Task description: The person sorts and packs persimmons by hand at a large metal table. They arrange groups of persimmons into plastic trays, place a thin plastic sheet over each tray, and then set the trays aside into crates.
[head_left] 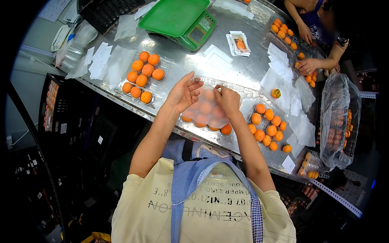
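Observation:
A clear plastic tray of orange persimmons [226, 129] lies before me near the table's edge, with a translucent white sheet [204, 106] over most of the fruit. My left hand [184, 94] is just above the sheet's left side, palm turned inward, fingers apart and holding nothing. Over the sheet's right upper part is my right hand [227, 98], its fingers bent and close to the sheet; whether they pinch it is hard to tell. Uncovered persimmons in a clear tray [147, 70] stand to the left, and another group [271, 130] stands to the right.
A green weighing scale [176, 18] stands at the back. White cards [218, 57], a stack of printed cards [239, 44] and loose sheets lie on the metal table. A co-worker's hand [307, 66] is among persimmons at the upper right. A plastic-lined crate [340, 121] stands right.

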`<state>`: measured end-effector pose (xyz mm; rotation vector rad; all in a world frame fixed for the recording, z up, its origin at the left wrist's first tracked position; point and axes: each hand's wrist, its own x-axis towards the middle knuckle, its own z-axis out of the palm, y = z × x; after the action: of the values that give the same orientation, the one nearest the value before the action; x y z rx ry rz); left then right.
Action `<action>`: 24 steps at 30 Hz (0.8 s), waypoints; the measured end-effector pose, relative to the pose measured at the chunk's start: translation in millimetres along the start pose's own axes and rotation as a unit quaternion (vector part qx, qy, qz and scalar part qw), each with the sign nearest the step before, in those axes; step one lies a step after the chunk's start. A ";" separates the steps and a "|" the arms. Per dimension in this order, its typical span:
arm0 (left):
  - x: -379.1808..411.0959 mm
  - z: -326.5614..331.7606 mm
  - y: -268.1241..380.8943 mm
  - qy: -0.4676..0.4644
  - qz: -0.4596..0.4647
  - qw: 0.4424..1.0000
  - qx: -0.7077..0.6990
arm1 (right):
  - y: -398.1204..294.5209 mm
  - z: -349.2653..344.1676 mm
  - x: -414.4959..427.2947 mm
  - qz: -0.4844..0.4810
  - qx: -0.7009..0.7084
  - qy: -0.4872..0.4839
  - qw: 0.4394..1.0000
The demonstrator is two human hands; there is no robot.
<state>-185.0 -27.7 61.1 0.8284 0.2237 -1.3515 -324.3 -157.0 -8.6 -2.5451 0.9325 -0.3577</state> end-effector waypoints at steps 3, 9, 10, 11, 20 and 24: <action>-0.5 -0.2 -0.9 0.001 -0.003 1.000 0.001 | -1.8 -4.3 -2.4 0.008 -0.033 -0.004 0.999; -4.1 -4.3 0.7 -0.002 0.000 1.000 0.001 | -15.4 -33.7 -25.4 0.012 0.105 0.070 0.992; -5.5 -4.2 0.8 -0.002 -0.003 1.000 0.000 | -13.8 -38.2 -32.8 0.015 0.145 0.091 0.985; -7.3 -4.3 0.9 -0.001 -0.006 1.000 0.000 | -7.3 -38.7 -41.4 0.042 0.212 0.065 0.974; -41.4 -31.0 -19.4 0.032 -0.001 0.997 0.067 | 34.4 -54.2 -137.2 0.240 0.454 -0.155 0.844; -54.3 -48.5 -29.7 0.031 -0.008 0.995 0.096 | 34.5 -44.3 -152.8 0.276 0.495 -0.199 0.799</action>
<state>-210.5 45.3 47.2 1.0322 0.1517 -1.3787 -473.6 -92.6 -0.1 -1.2436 0.9190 -0.0671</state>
